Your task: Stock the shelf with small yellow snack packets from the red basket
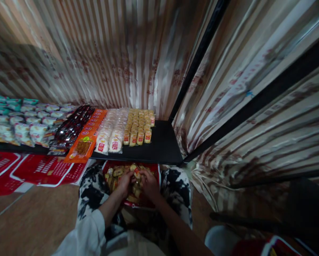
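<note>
Between my knees sits a red bag (159, 177) full of small yellow wrapped snack packs (134, 192). Over it, my left hand (125, 183) and my right hand (148, 181) come together around one yellow snack pack (136, 172) with a red label. The fingers of both hands are closed on its sides. Just beyond, on a black shelf (165, 142), similar yellow packs (139, 126) stand in neat rows. To their left lie rows of white wrapped packs (113, 131) with red labels.
Farther left on the shelf are an orange snack bag (87, 137), dark shiny packets (72, 129) and white and teal packets (28, 119). Red bags (50, 170) hang below. A striped curtain (116, 53) backs the shelf, with black poles (199, 57) at right.
</note>
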`<state>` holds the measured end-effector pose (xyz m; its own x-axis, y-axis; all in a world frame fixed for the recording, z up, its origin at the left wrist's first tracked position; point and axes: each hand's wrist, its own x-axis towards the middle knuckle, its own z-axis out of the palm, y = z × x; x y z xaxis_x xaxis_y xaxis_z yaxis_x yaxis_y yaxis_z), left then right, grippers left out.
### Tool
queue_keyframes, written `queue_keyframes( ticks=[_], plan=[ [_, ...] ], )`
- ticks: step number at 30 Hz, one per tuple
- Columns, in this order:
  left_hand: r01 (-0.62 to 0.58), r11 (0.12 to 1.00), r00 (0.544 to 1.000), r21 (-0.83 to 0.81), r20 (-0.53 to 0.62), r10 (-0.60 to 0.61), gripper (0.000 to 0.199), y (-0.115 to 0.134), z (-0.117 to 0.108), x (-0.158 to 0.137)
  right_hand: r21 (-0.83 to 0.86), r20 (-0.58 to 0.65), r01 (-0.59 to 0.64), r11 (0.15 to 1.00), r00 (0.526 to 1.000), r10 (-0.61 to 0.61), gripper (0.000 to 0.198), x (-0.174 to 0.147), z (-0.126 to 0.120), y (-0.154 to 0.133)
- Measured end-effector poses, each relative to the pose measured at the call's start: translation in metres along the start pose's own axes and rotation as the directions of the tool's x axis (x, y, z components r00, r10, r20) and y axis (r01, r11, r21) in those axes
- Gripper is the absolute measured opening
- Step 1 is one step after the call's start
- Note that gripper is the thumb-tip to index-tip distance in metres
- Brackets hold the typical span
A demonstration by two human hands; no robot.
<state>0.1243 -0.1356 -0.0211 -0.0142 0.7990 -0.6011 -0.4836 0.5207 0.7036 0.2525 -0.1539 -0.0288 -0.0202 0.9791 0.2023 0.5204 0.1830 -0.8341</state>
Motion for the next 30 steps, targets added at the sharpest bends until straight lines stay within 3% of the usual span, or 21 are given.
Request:
queue_keyframes(
  ticks=[3,5,9,12,16,20,26,30],
  plan=[
    [0.004,0.999,0.997,-0.045,0.073,-0.001,0.014,0.021,0.005,-0.013,0.063,-0.093,-0.131,0.989,0.986,0.136,0.022,0.007,-0.004,0.004],
    [0.004,0.998,0.996,-0.07,0.094,0.003,0.013,0.032,0.011,-0.021,0.231,-0.078,-0.239,0.943,0.962,0.263,0.026,0.01,-0.005,0.007],
    [-0.012,0.991,0.995,-0.136,0.1,0.025,0.012,0.039,0.02,-0.03,0.547,0.098,-0.419,0.724,0.892,0.442,0.044,0.013,-0.005,0.004],
    [-0.046,0.987,0.989,-0.156,0.134,0.067,0.016,0.033,0.022,-0.028,0.647,0.118,-0.425,0.633,0.876,0.468,0.053,0.015,-0.01,-0.004],
    [-0.057,0.998,0.98,-0.034,0.188,0.063,0.03,0.027,0.022,-0.026,0.679,0.01,-0.354,0.643,0.88,0.475,0.05,0.024,-0.023,-0.012],
    [-0.046,0.998,0.973,0.034,0.226,0.037,0.043,0.033,0.028,-0.029,0.68,0.004,-0.326,0.657,0.898,0.441,0.047,0.037,-0.04,-0.015],
    [-0.114,0.961,0.957,0.251,0.289,0.038,0.039,0.049,0.046,-0.024,0.615,-0.028,-0.243,0.75,0.944,0.328,0.042,0.064,-0.063,-0.018],
    [-0.125,0.974,0.965,0.189,0.251,0.075,0.04,0.053,0.066,-0.016,0.634,-0.095,-0.216,0.743,0.931,0.352,0.05,0.073,-0.067,-0.018]
  ],
)
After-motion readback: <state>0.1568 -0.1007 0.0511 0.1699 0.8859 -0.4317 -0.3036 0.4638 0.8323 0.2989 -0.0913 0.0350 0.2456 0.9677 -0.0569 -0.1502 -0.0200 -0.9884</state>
